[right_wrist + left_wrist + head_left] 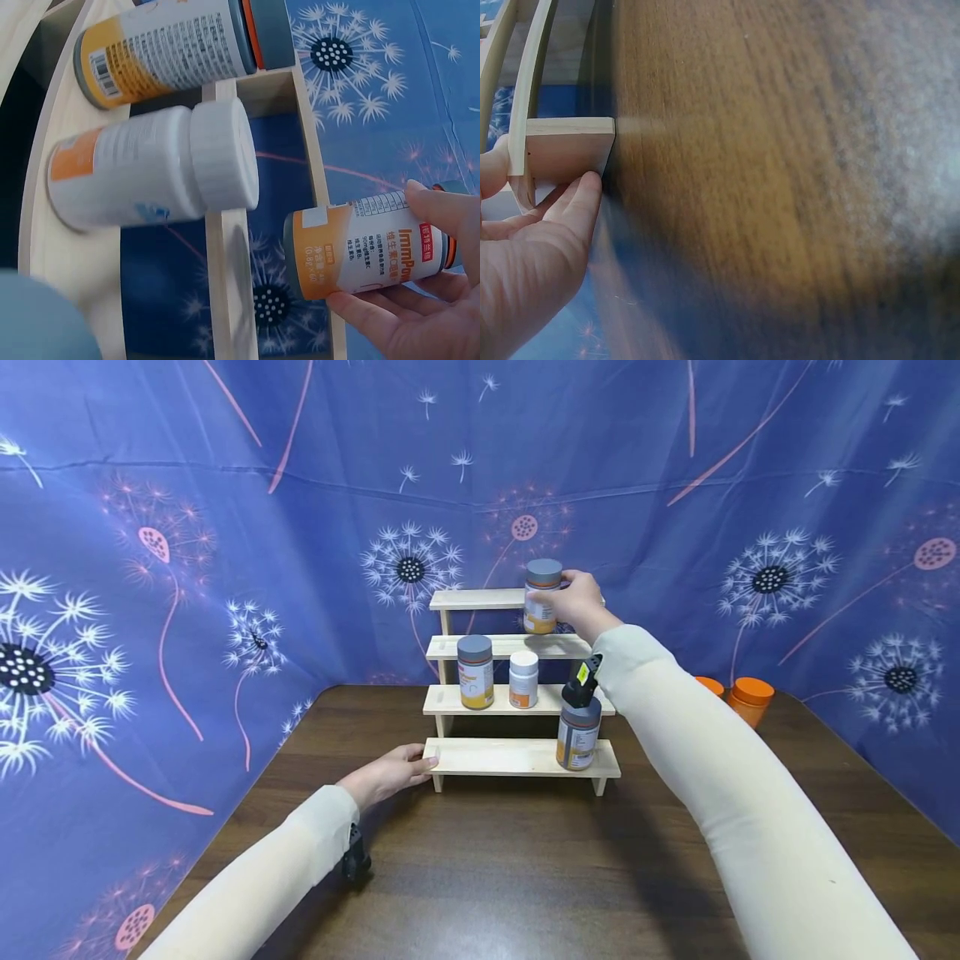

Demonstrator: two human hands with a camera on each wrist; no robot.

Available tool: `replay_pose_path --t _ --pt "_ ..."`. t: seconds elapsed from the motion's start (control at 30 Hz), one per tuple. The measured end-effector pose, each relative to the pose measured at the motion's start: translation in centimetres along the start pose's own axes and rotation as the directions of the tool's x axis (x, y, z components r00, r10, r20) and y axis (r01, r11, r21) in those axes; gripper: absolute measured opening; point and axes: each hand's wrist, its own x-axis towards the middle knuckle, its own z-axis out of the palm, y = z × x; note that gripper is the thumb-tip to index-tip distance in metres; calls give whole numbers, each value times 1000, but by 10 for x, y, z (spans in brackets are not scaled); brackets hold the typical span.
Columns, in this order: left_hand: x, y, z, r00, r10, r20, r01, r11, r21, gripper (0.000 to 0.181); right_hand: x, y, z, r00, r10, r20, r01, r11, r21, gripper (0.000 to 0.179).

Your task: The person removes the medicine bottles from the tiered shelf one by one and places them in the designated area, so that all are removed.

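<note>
My right hand [577, 602] holds a supplement bottle [352, 247] with a grey cap, upright between thumb and fingers. In the head view it overlaps the top step of a wooden four-step rack [495, 757]. My left hand [390, 774] grips the left end of the lowest step, thumb above and fingers around the side support [570, 146]. On the second step from below stand a grey-capped bottle [476, 681] and a smaller white bottle [523, 683]. Another grey-capped bottle [576, 745] stands at the right of the lowest step, partly behind my wrist camera.
Jars with orange lids [752, 693] stand at the right back of the brown wooden table [480, 868], partly covered by my right sleeve. A blue cloth [300, 552] with dandelion prints hangs behind and beside the table.
</note>
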Motion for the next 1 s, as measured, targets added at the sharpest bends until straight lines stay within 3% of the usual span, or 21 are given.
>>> replay_pose_path --t 0.8,1.0 --pt "-2 2 2 999 -32 -11 32 999 -22 50 -5 20 -33 999 27 -21 -27 1000 11 71" --pt "-2 0 1 1000 -17 -6 17 1000 -12 49 -4 29 -40 998 51 -24 -51 999 9 76"
